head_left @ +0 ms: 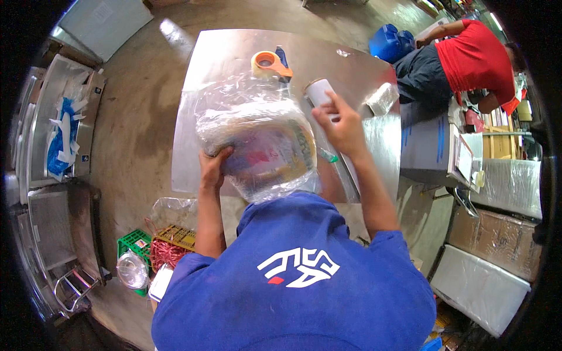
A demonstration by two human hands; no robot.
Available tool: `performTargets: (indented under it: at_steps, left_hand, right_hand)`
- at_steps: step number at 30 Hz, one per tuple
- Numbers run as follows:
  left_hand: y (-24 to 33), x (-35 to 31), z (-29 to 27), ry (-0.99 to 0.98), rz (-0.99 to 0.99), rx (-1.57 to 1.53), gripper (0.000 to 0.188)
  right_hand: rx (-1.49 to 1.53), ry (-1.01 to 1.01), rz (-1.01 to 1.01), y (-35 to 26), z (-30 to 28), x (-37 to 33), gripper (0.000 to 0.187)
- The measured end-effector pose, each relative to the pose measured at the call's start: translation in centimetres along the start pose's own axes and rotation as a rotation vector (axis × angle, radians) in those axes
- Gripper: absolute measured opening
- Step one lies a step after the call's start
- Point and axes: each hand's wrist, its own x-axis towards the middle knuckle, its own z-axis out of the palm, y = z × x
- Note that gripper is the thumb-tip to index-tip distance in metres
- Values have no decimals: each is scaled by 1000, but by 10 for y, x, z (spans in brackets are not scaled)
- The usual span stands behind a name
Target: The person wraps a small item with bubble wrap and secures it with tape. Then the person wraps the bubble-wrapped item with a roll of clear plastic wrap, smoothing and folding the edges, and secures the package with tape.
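A bulky package [266, 153] wrapped in clear, shiny plastic film rests at the near side of a metal table [193, 105]. Coloured shapes show dimly through its layers. My left hand [214, 168] grips the package's left edge, thumb on top. Loose clear film [246, 96] bunches at its far side. To the right, my right hand [341, 124] is closed round the near end of a white roll [319, 92], which looks like stretch film, held beside the package. Beyond the package lies an orange and blue tape dispenser [270, 63]. A green-tipped tool [329, 156] lies partly hidden by the package.
A small film-wrapped bundle [381, 99] sits at the table's right. Past it, a person in a red shirt [475, 58] bends near blue jugs [386, 44]. Green and yellow crates [136, 243] stand on the floor at left. Wrapped boxes [492, 240] line the right.
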Motion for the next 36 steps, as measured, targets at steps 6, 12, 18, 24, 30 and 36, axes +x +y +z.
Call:
performTargets:
  at_steps: [6,12,18,24,30,36]
  left_hand:
    - [25,-5,67,-151,154,250,43]
    - [7,12,42,-120,-10,305,55]
    - [41,2,54,-208,-18,523,62]
    - [24,-19,54,-298,86,514,54]
    - [3,-23,57,-234,62,526,44]
    - [13,-14,80,-272,247,457,41]
  right_hand:
    - [207,-237,17,-5,-15,21,81]
    - [488,-100,163,45,26,4,83]
    - [560,-84,90,60,51,-30,78]
    - [501,-74,86,73,50,-56,66]
    - [809,47,113,82,48,-73,48]
    - [1058,132,73,93,51,-68,29]
